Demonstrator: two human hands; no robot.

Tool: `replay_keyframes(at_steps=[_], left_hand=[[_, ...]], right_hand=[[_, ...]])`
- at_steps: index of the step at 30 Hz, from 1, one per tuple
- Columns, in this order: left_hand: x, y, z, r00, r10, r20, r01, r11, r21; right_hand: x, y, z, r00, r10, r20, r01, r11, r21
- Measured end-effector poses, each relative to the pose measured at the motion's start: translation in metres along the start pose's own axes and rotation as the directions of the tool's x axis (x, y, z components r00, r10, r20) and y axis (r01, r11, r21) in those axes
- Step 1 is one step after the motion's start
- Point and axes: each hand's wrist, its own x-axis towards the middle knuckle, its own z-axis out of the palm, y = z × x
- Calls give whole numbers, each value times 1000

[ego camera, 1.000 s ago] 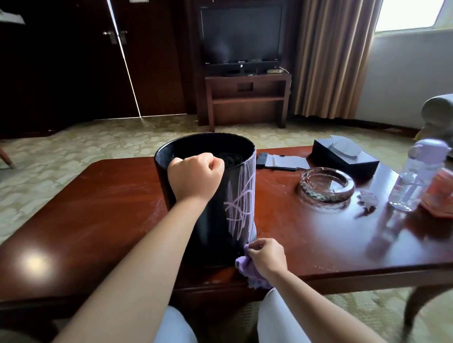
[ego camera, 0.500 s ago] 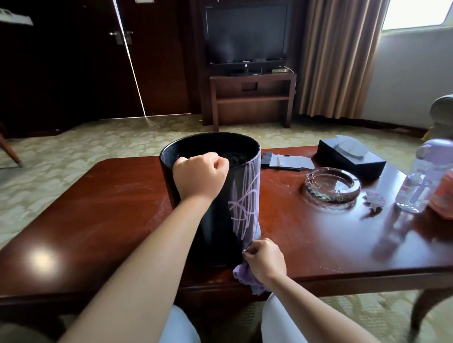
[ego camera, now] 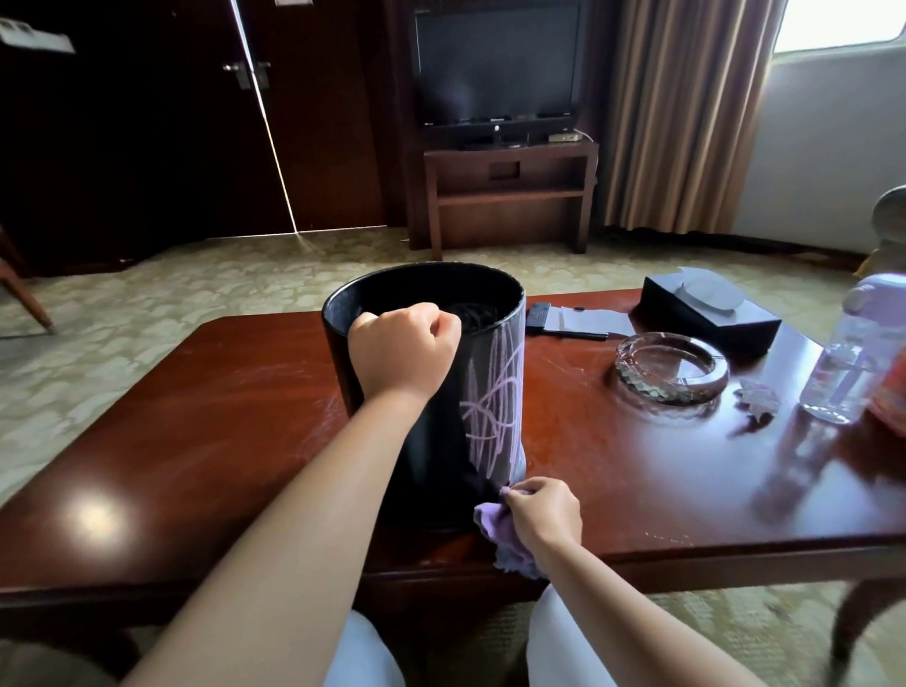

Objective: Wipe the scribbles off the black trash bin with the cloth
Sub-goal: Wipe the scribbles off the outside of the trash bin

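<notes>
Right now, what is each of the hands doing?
Left hand: fingers curled over the black trash bin rim, gripping it.
Right hand: pinching the purple cloth at the bin's base.

A dark red wooden table (ego camera: 188, 455) carries a glass ashtray (ego camera: 672, 369), with a black tissue box (ego camera: 709, 311) behind it and a small spray bottle (ego camera: 847, 360) with a pale purple top near the right edge. A flat dark item with grey paper (ego camera: 568, 321) lies near the far edge. Beyond, a television (ego camera: 498, 69) sits on a wooden stand (ego camera: 512, 187), beside brown curtains (ego camera: 689, 103) and dark doors (ego camera: 176, 111). The floor has patterned carpet (ego camera: 131, 313).
</notes>
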Motion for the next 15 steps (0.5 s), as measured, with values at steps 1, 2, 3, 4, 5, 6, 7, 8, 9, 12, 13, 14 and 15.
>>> replay_keyframes(at_steps=[1, 2, 3, 4, 5, 6, 7, 8, 9, 12, 13, 14, 15], left_hand=[[0, 1, 0, 1000, 4, -9, -4, 1000, 5], [0, 1, 1, 1000, 13, -24, -13, 1000, 9], [0, 1, 1, 999, 23, -37, -22, 1000, 12], [0, 1, 2, 998, 31, -49, -31, 999, 15], [0, 0, 2, 998, 38, -59, -37, 999, 16], [0, 0, 3, 997, 42, -61, -41, 999, 16], [0, 0, 2, 998, 40, -54, -40, 999, 14], [0, 0, 2, 998, 36, -43, -35, 999, 13], [0, 0, 1, 999, 31, -35, -31, 999, 12], [0, 1, 2, 998, 31, -48, -30, 999, 14], [0, 1, 2, 998, 33, -57, -32, 999, 14], [0, 1, 2, 997, 35, -63, -35, 999, 12], [0, 1, 2, 997, 38, -64, -38, 999, 10]], right_hand=[[-1, -2, 0, 1000, 4, 5, -4, 1000, 24], [-2, -4, 0, 1000, 0, 4, -1, 999, 44], [-5, -6, 1, 1000, -8, -6, 8, 998, 70], [-7, -9, 2, 1000, -17, -22, 19, 994, 106], [-10, -12, 2, 999, -23, -47, 30, 988, 149], [-12, -13, 3, 997, -23, -71, 36, 982, 188], [-14, -15, 3, 996, -16, -83, 33, 977, 209], [-15, -16, 3, 997, -1, -81, 18, 977, 213], [-16, -17, 3, 997, 18, -73, -3, 978, 207], [-19, -21, 2, 996, 4, -88, 16, 973, 231], [-21, -23, 2, 994, -24, -105, 50, 965, 256], [-22, -24, 2, 992, -42, -116, 73, 958, 277], [-23, -25, 2, 992, -43, -117, 75, 955, 287]])
